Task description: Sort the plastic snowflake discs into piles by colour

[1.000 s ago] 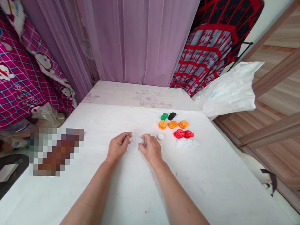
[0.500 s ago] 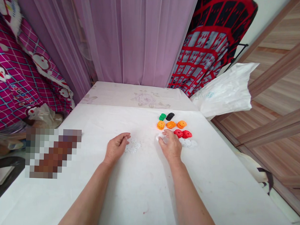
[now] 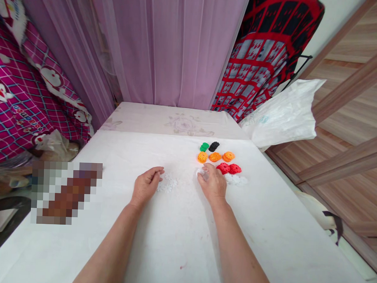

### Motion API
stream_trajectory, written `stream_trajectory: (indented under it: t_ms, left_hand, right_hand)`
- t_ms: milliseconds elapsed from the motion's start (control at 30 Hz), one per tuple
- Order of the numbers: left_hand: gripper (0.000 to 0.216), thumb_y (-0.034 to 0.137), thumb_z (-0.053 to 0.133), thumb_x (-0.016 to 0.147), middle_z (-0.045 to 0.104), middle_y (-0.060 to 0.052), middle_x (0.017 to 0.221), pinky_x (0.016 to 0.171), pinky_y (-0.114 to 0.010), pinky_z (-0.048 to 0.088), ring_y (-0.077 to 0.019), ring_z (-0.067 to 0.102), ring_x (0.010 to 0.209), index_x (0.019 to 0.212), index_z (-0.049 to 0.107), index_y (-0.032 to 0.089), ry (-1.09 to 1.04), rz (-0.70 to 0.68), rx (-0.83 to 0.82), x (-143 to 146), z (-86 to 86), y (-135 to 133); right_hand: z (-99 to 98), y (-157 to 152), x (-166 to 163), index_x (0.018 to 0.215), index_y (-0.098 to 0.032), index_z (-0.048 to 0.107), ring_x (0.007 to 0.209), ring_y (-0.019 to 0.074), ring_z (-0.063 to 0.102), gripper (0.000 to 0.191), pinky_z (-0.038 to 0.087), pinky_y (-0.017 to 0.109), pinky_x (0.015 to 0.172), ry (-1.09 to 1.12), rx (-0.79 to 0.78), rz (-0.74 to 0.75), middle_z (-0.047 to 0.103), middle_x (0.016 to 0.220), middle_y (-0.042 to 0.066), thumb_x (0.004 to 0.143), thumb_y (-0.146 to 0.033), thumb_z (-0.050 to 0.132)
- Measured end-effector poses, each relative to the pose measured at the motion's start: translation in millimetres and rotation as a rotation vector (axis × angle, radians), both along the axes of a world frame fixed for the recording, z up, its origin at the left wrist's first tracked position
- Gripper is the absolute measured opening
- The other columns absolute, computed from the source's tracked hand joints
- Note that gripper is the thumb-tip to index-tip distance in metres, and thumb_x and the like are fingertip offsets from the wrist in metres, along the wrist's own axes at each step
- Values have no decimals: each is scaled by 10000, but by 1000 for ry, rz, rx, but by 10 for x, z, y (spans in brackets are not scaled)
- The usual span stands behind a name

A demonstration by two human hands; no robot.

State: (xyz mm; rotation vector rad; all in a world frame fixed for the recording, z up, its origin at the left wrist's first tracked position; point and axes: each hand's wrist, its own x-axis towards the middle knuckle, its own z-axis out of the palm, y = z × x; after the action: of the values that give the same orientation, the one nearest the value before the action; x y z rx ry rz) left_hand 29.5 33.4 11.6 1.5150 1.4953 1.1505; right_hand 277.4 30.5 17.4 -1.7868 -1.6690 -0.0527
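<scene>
Right hand (image 3: pixel 215 184) is moved to a white stack (image 3: pixel 199 173); loose pieces (image 3: pixel 169 183) are left beside left hand (image 3: pixel 145 184); both curled, grips unclear.

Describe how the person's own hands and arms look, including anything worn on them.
The left hand and right hand are both bare, with no gloves. The left forearm and right forearm are uncovered as far as the picture shows, with no sleeve, watch or bracelet in view. No ring can be made out either.
</scene>
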Motion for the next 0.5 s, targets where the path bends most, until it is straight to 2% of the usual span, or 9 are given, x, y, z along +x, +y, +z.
stream_trajectory:
  t_ms: [133,233,367,500]
  left_hand:
    - [335,419,509,816,760,-54,959,720,-311,563,-178,721,711,1027,678,221,-21,7,-5,4,12,4]
    - [342,425,527,805,760,-63,955,706,-308,564,-179,718,702,1024,679,210,-45,14,-1,7,32,-1]
    - [340,420,526,813,759,-61,958,716,-307,563,-174,716,707,1031,680,209,-53,20,0,11,41,-8]
    - [327,410,518,822,761,-51,956,723,-306,564,-170,717,712,1033,679,219,-47,6,5,13,17,-2]
  right_hand:
    - [46,-37,-54,1022,-217,604,853,208,585,246,443,323,753,-15,69,21,704,962,34,788,-282,568]
    - [67,-102,-223,978,-222,612,817,184,592,187,445,301,755,-6,100,126,697,921,26,808,-256,544]
    - [49,-186,-504,977,-241,612,794,169,605,198,455,285,766,-14,-18,321,691,873,8,790,-206,556]
    - [42,-212,-634,1019,-252,607,893,199,609,267,469,305,780,-39,-144,362,696,926,18,759,-192,598]
